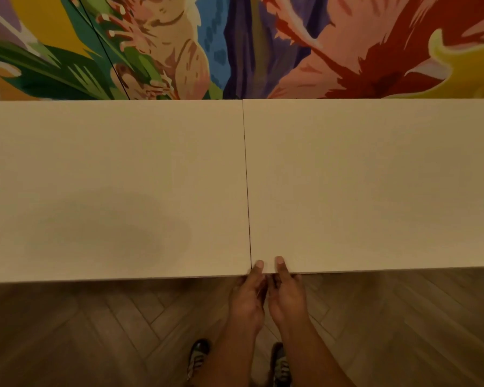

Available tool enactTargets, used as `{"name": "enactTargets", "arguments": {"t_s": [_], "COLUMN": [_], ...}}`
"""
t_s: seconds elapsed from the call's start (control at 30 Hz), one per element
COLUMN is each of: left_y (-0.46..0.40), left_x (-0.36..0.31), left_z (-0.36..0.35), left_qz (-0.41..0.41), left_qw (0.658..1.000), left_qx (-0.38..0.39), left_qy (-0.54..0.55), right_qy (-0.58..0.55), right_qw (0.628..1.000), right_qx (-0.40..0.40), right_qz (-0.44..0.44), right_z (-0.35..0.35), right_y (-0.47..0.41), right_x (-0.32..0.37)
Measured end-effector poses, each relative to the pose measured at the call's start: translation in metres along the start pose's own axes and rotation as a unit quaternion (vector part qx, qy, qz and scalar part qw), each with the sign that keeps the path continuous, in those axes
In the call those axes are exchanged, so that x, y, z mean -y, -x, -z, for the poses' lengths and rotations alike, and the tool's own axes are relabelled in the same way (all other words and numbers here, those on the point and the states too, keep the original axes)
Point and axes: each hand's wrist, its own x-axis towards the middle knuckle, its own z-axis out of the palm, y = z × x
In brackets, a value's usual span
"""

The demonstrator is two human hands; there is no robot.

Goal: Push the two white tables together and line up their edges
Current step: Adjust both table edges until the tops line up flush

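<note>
Two white counters, the left counter (109, 177) and the right counter (375, 177), are meeting along a thin seam at frame centre. The left hand (248, 297) and right hand (287, 296) are gripping the right counter's near edge, side by side, thumbs on top. Its near edge is sitting slightly higher in frame; easing it gently toward the person should square both edges.

The left white table (109, 177) and the right white table (375, 177) are showing smooth, matt tops, like laminate. The herringbone floor (95, 331) below is looking like matt wood planks, and the mural (235, 46) is appearing as flat paint.
</note>
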Motion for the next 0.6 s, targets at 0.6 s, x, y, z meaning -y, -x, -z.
{"name": "enactTargets", "arguments": {"t_s": [0.6], "left_y": [-0.007], "left_x": [-0.005], "left_z": [0.007], "left_qz": [-0.029], "left_qw": [0.997], "left_qx": [-0.024], "left_qy": [-0.069], "right_qy": [-0.035], "right_qw": [0.999], "right_qx": [-0.024], "right_qz": [0.003], "right_z": [0.008], "right_y": [-0.012], "right_x": [-0.019]}}
